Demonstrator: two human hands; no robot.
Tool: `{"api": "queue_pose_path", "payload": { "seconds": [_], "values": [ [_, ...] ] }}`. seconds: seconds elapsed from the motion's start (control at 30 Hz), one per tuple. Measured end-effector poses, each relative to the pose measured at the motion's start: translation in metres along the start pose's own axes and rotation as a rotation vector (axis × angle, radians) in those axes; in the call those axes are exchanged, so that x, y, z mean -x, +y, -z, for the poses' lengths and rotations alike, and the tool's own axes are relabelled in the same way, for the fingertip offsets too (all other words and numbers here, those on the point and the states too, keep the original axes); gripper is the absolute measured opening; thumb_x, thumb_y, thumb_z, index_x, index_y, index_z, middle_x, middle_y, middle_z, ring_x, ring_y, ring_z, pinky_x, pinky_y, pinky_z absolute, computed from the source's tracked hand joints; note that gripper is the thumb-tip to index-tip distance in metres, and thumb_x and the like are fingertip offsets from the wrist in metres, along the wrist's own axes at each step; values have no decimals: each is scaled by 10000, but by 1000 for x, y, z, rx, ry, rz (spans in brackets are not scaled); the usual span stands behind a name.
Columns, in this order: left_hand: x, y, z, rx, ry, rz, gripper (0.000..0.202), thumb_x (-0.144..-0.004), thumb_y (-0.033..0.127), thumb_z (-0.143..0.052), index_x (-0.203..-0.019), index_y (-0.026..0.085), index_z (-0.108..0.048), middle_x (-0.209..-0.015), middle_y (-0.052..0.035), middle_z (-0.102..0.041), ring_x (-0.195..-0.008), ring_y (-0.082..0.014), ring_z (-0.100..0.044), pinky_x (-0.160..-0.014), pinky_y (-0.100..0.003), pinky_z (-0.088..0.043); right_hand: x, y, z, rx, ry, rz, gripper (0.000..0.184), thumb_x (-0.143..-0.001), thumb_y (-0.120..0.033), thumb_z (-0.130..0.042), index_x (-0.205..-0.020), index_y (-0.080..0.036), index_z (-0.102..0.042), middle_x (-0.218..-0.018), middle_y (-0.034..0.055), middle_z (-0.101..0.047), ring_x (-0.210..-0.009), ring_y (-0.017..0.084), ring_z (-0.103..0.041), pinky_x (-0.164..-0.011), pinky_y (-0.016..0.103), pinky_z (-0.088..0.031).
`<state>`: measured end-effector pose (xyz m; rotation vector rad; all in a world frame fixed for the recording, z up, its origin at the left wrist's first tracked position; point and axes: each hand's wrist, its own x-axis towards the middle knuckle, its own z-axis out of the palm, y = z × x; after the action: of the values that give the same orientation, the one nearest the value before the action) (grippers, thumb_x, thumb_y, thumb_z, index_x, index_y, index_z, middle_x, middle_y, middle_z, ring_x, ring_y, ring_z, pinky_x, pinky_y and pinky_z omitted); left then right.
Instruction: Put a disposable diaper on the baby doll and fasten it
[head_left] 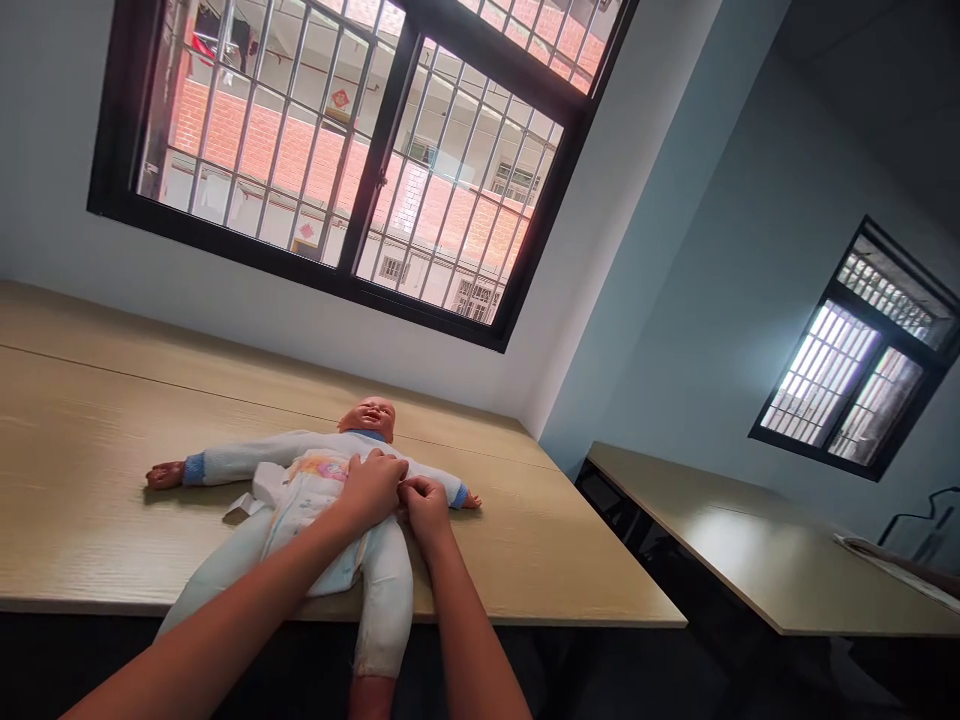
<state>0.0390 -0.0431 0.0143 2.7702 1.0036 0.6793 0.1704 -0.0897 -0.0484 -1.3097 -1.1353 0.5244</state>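
A baby doll [370,418] lies on its back on the table, arms stretched out to both sides, its legs hanging over the front edge. It wears a white top with blue cuffs and light trousers. A white diaper [300,510] with a coloured print at its waist covers the doll's hips. My left hand [375,485] rests over the diaper's right part, fingers curled at its side edge. Right beside it, my right hand [425,508] pinches at the same edge of the diaper; the fingertips hide the exact spot. On the left, an unfastened white side flap [270,484] sticks up.
The wooden table [555,560] ends in an edge close to me and meets the wall behind. Above it is a barred window [349,200]. A second table [720,520] stands to the right across a gap, with a flat item [892,568] on it.
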Motion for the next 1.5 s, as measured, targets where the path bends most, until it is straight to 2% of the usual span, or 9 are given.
{"api": "queue_pose_path", "payload": {
  "seconds": [0.3, 0.47, 0.6, 0.77, 0.9, 1.07, 1.17, 1.27, 1.5],
  "values": [
    [9, -22, 26, 75, 33, -22, 304, -885, 181, -538, -1097, 195, -754, -1109, -94, -764, -1094, -298, -669, -933, -384, -479, -3, 4, 1, 11, 109, -4, 279, -757, -414, -670, -597, -188, -629, -570, 23, -644, -534, 156, -524, -532, 278, -422],
    [58, -54, 46, -12, 102, 94, 382, -938, 373, -543, -1195, 158, -726, -1247, -183, -698, -1225, -397, -605, -1030, -524, -469, 1, -4, 1, 175, 202, 80, 321, -801, -450, -637, -606, -195, -621, -605, 46, -664, -597, 190, -575, -598, 306, -454],
    [89, -62, 37, -71, 185, 205, 519, -999, 436, -473, -1389, 148, -659, -1477, -226, -585, -1342, -404, -551, -1092, -538, -468, 1, -35, -14, 189, 202, 151, 331, -847, -477, -605, -645, -214, -610, -608, 34, -630, -589, 191, -545, -587, 316, -431],
    [94, -68, 28, 13, 210, 174, 593, -1013, 437, -422, -1464, 95, -599, -1517, -240, -562, -1438, -389, -496, -1187, -518, -419, -8, -88, -65, 251, -125, 283, 175, -870, -324, -628, -776, -212, -724, -806, 36, -724, -774, 205, -645, -692, 302, -495],
    [99, -92, 31, 295, 287, 174, 556, -987, 443, -432, -1446, 165, -577, -1463, -159, -621, -1368, -324, -574, -1172, -470, -459, -25, -99, -102, 401, -303, 342, 140, -877, -246, -655, -914, -236, -789, -1034, 46, -757, -944, 208, -675, -805, 305, -507],
    [116, -105, 21, 335, 406, 353, 611, -957, 537, -423, -1390, 141, -594, -1360, -179, -652, -1306, -365, -613, -1116, -518, -502, -51, -97, -122, 602, -402, 213, 391, -789, -464, -817, -1093, -220, -792, -1070, 90, -776, -970, 263, -677, -791, 334, -466],
    [127, -96, 13, 320, 452, 398, 591, -957, 580, -431, -1330, 147, -581, -1295, -190, -655, -1229, -374, -647, -1056, -530, -535, -62, -104, -133, 705, -502, 137, 372, -718, -548, -850, -830, -198, -795, -796, 65, -756, -765, 232, -641, -658, 319, -397],
    [139, -86, 10, 378, 474, 484, 554, -951, 634, -469, -1294, 203, -533, -1325, -186, -652, -1225, -376, -665, -1010, -514, -558, -67, -106, -143, 764, -567, 123, 385, -666, -409, -870, -479, -203, -603, -474, -12, -530, -567, 156, -489, -584, 311, -304],
    [156, -76, 16, 482, 341, 588, 670, -934, 758, -445, -1343, 227, -468, -1372, -173, -678, -1253, -378, -679, -990, -488, -553, -73, -88, -146, 473, -473, 221, 173, -802, -300, -691, -702, -183, -613, -679, -40, -566, -681, 129, -487, -624, 269, -330]
  ]
}}
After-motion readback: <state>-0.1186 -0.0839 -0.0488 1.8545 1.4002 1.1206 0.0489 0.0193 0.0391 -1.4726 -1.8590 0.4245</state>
